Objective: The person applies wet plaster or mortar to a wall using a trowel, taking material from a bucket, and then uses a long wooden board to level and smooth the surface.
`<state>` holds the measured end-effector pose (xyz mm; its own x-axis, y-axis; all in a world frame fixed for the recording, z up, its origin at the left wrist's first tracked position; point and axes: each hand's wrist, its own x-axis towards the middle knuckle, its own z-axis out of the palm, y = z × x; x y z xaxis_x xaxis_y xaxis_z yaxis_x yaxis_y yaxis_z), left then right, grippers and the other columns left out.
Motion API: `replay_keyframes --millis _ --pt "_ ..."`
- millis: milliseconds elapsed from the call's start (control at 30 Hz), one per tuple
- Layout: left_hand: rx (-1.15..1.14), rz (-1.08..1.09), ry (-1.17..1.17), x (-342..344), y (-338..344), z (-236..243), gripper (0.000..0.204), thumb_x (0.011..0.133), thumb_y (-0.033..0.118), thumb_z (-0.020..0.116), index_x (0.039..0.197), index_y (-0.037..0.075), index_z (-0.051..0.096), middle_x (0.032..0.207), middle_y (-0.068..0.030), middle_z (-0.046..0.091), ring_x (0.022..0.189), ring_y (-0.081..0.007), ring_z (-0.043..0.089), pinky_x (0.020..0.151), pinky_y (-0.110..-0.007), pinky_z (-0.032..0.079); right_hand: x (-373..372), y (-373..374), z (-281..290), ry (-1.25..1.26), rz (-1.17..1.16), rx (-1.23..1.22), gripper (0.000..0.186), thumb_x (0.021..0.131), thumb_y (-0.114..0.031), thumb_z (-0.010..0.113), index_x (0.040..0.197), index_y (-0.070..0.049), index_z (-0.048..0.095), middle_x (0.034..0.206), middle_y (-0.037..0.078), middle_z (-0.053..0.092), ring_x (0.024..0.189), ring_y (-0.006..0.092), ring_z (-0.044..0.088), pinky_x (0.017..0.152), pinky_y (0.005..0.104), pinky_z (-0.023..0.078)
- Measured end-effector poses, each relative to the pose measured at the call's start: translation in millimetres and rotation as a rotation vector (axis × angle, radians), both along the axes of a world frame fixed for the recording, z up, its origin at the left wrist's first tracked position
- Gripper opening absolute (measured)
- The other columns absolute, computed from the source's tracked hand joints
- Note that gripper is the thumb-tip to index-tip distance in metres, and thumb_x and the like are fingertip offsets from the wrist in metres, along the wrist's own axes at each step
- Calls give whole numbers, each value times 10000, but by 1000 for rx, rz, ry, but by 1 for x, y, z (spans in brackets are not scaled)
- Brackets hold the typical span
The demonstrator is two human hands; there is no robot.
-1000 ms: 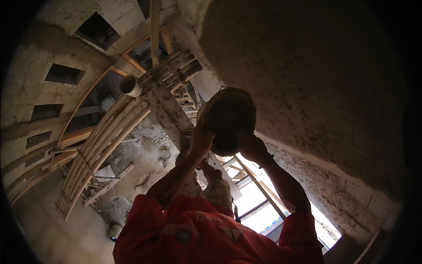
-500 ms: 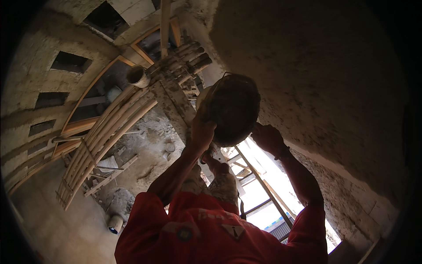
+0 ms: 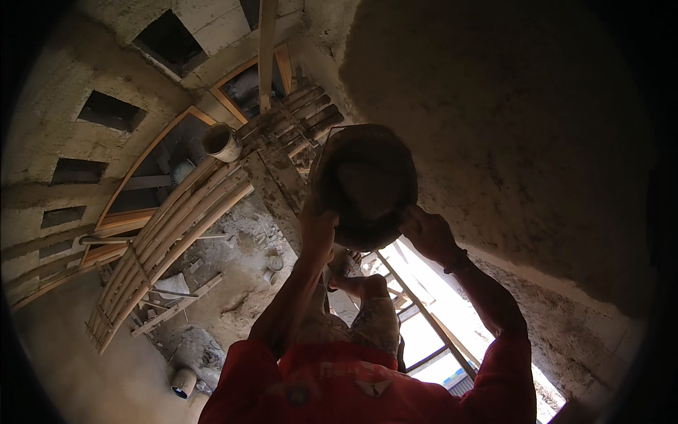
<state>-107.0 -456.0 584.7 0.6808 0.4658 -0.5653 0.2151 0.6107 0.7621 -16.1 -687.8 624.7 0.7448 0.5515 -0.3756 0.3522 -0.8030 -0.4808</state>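
Note:
A dark, round bucket (image 3: 367,230) is held up in front of me, its opening turned toward me. Inside lies a lump of grey-brown mortar (image 3: 364,187). My left hand (image 3: 319,237) grips the near left of the rim, thumb over the edge. On the near right of the rim, my right hand (image 3: 429,232) is closed on it, fingers curled; part of its grip is in shadow. Beyond the bucket and to the right rises the wall (image 3: 494,141), coated with dark, damp-looking plaster.
Rough planks (image 3: 272,173) form a scaffold at my feet, joined to long bamboo poles (image 3: 187,205) on the left. A pale bucket (image 3: 222,143) stands on them. Far below is a rubble-strewn floor (image 3: 247,247) with another bucket (image 3: 183,382). A ladder-like frame (image 3: 427,311) crosses a bright gap at right.
The bucket has tipped further toward me and come slightly nearer, so the mortar inside shows. My right hand has moved in slightly left and closer to its rim.

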Motion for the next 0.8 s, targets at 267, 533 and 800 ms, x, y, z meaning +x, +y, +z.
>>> replay_keyframes --millis 267,533,800 --pt "-13 137 29 3 4 -124 543 689 -66 512 1228 -12 540 898 -19 574 697 -110 534 589 -230 447 33 33 -13 32 28 109 437 778 -232 752 1147 -86 569 921 143 683 843 296 682 746 407 541" --pt "45 214 101 -21 28 -216 648 682 -70 506 1329 -27 490 1067 -58 597 859 -154 564 733 -258 466 80 35 -45 213 228 337 416 777 -187 773 1140 -43 627 880 117 683 811 204 683 712 355 540" --pt "132 -10 279 -36 26 -286 667 667 -5 505 1334 9 501 1007 -51 561 826 -148 541 648 -285 464 209 -152 -18 -407 -613 172 310 934 -335 640 1035 -43 634 810 4 634 605 99 570 561 272 486"
